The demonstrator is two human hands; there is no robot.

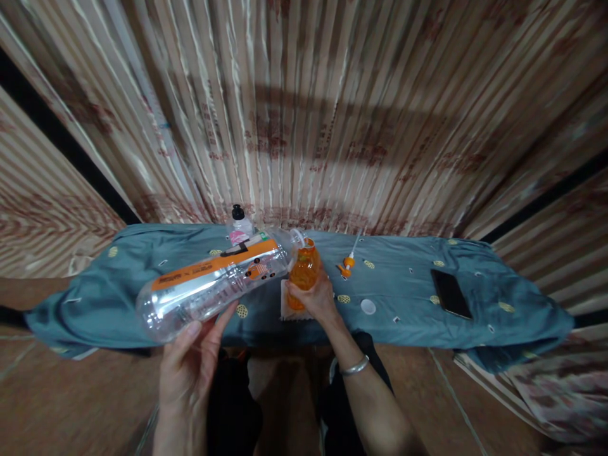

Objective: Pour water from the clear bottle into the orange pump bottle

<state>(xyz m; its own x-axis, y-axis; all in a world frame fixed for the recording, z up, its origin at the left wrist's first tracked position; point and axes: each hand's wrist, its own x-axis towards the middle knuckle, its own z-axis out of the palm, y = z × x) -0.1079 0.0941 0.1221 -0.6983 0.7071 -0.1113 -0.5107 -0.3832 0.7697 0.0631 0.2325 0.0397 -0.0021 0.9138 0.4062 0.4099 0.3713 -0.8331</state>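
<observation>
A large clear bottle point(216, 278) with an orange label lies tilted across the left of the table, its base low at the left and its mouth at the right. My left hand point(197, 354) supports it from below near the base, fingers against the plastic. The mouth meets the opening of an orange translucent bottle point(304, 272), which stands upright. My right hand point(316, 294) is wrapped round that orange bottle, with a silver bangle on the wrist. Beneath the orange bottle is a light square cloth or pad point(285, 309). Whether liquid flows between the two is too small to tell.
The narrow table has a blue-green cloth point(403, 316). Behind the large bottle stands a small bottle point(240, 228) with a black cap. An orange pump head point(348, 265), a white round lid point(368, 306) and a black phone point(450, 294) lie to the right. A striped curtain point(304, 126) hangs behind.
</observation>
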